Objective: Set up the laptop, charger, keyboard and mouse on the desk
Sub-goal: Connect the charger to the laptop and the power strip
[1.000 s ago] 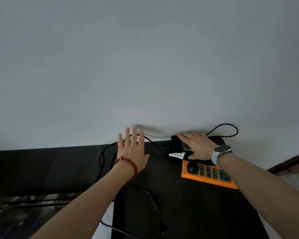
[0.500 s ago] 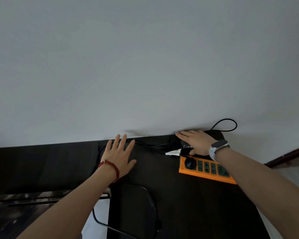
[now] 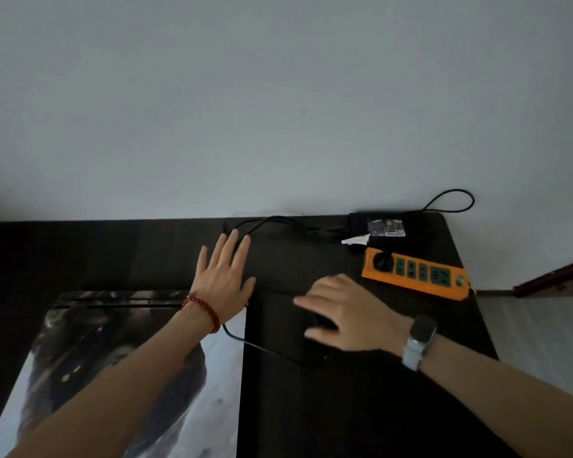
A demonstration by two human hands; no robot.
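The black charger brick (image 3: 384, 226) lies at the desk's back right corner, and its black cable (image 3: 278, 222) runs left along the wall. My left hand (image 3: 224, 280) lies flat and open on the dark desk (image 3: 361, 408), fingertips just short of that cable. My right hand (image 3: 348, 317), fingers spread and blurred, hovers over a black pad (image 3: 275, 322) with a thin cable (image 3: 258, 347) along its near edge. Something dark sits under the palm; I cannot make out what it is. The laptop (image 3: 113, 365), lid shut with a printed picture, lies at lower left.
An orange power strip (image 3: 417, 276) lies slantwise in front of the charger brick, with one black plug (image 3: 382, 259) in its left socket. A plain wall rises right behind the desk. The desk's right edge drops to a pale floor (image 3: 536, 332).
My right hand let go of the charger brick and came back toward me and left, over the black pad. My left hand stayed flat near the cable. The view tilted down.
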